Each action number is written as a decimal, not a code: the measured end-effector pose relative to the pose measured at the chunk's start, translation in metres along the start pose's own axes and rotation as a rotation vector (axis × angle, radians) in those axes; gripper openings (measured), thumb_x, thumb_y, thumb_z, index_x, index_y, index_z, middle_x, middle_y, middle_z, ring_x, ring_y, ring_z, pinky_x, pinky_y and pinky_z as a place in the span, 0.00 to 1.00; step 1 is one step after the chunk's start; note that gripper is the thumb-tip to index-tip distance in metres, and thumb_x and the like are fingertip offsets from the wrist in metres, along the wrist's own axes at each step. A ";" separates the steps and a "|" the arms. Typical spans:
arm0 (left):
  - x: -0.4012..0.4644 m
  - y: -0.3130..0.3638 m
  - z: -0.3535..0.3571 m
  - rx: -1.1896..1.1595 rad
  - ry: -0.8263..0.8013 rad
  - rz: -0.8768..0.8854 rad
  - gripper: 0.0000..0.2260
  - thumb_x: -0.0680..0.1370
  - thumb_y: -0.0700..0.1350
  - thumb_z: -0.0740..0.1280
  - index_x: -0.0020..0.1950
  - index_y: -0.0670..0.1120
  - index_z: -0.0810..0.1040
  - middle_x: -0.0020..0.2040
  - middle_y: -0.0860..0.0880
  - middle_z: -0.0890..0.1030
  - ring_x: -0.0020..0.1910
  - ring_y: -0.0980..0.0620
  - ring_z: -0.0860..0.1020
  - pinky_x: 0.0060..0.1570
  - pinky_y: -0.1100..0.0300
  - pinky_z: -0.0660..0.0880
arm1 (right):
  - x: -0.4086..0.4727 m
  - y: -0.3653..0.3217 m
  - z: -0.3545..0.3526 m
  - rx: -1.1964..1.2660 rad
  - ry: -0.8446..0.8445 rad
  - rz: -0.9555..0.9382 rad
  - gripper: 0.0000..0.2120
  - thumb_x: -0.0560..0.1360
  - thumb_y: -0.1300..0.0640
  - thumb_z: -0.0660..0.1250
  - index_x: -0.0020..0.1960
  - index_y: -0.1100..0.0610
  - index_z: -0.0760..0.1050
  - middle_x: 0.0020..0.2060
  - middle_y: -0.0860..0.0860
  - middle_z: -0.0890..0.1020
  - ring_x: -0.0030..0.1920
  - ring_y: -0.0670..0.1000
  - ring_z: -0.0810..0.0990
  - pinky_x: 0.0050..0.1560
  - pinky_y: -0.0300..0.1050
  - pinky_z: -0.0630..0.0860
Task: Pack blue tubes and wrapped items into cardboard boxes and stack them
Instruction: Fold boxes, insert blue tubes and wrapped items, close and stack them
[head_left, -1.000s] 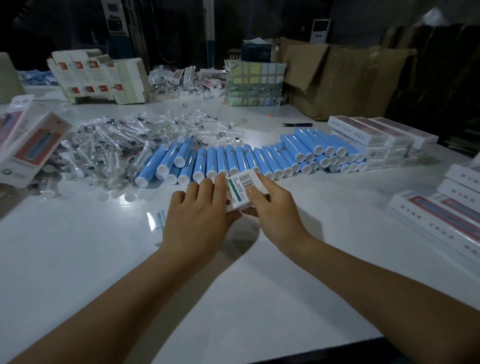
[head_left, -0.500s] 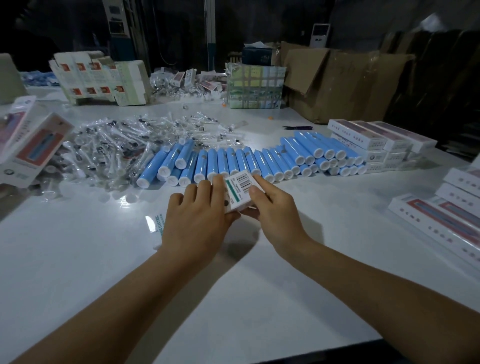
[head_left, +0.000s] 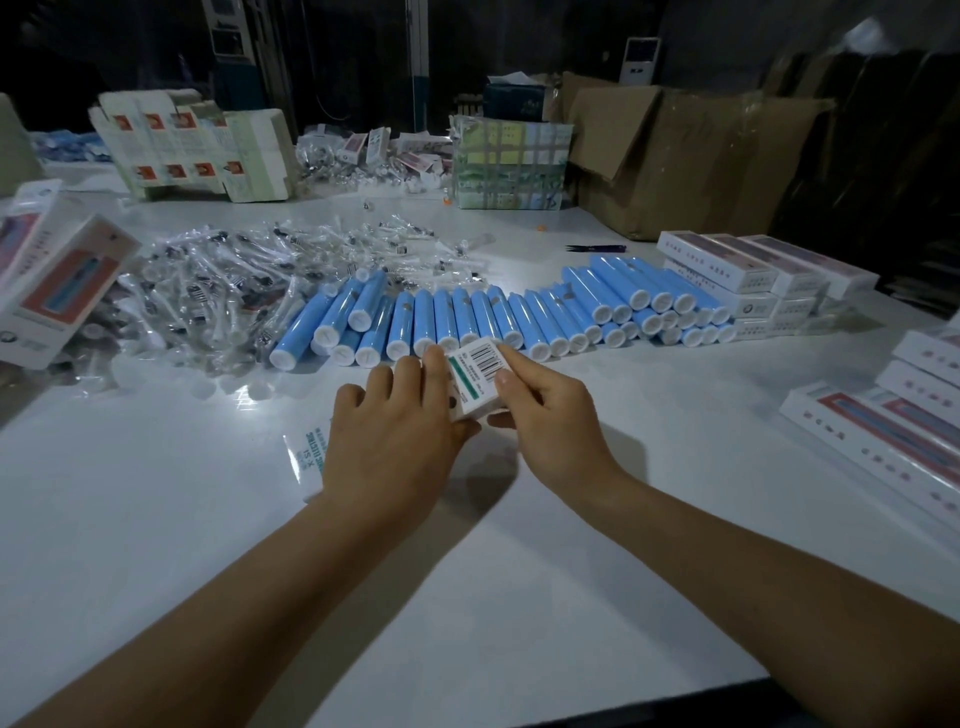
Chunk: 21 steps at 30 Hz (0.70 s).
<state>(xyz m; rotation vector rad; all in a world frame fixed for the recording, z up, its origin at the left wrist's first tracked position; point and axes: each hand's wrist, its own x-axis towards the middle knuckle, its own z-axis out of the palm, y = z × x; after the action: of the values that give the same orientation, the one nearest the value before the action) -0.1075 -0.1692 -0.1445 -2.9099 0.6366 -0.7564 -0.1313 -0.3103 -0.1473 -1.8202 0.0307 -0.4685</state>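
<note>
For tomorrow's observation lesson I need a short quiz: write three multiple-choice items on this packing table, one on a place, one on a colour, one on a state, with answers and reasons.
1. Where does the pile of clear wrapped items lie relative to the row of tubes?
A. Left of it
B. Right of it
C. Stacked on top of it

2. What colour are the tube bodies?
A. Red
B. Light blue
C. Black

3. How is the small barcoded box held?
A. Lying untouched on the table
B. By the left hand alone
C. Between both hands

Answers: 1 A, the pile spreads off the row's left end. 2 B, blue bodies with white end caps. 3 C, the left hand and the right hand both grip it above the table.
</note>
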 end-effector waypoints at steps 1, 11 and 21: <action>0.000 0.000 0.000 -0.002 -0.003 0.009 0.34 0.77 0.65 0.46 0.76 0.44 0.49 0.69 0.46 0.67 0.64 0.46 0.68 0.57 0.54 0.68 | 0.001 0.000 0.000 0.052 -0.020 0.041 0.19 0.81 0.56 0.59 0.71 0.53 0.68 0.57 0.51 0.80 0.53 0.49 0.81 0.48 0.42 0.81; 0.002 0.001 -0.002 -0.040 0.026 0.001 0.33 0.78 0.64 0.47 0.76 0.45 0.49 0.69 0.46 0.66 0.65 0.46 0.68 0.58 0.53 0.67 | 0.005 -0.003 -0.003 0.106 -0.090 0.067 0.18 0.81 0.53 0.59 0.71 0.48 0.68 0.47 0.43 0.81 0.45 0.45 0.82 0.37 0.35 0.77; 0.020 -0.016 -0.032 -1.989 -0.207 -0.543 0.12 0.77 0.60 0.58 0.55 0.56 0.74 0.49 0.52 0.83 0.47 0.57 0.82 0.39 0.57 0.76 | -0.006 -0.010 0.003 -0.053 -0.265 -0.068 0.35 0.70 0.32 0.59 0.73 0.43 0.59 0.48 0.41 0.76 0.47 0.40 0.77 0.41 0.32 0.76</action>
<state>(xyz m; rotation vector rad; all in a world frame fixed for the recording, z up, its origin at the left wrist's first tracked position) -0.1011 -0.1617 -0.1054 -4.8402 0.7716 1.0002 -0.1380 -0.3033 -0.1401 -1.9267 -0.2031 -0.2736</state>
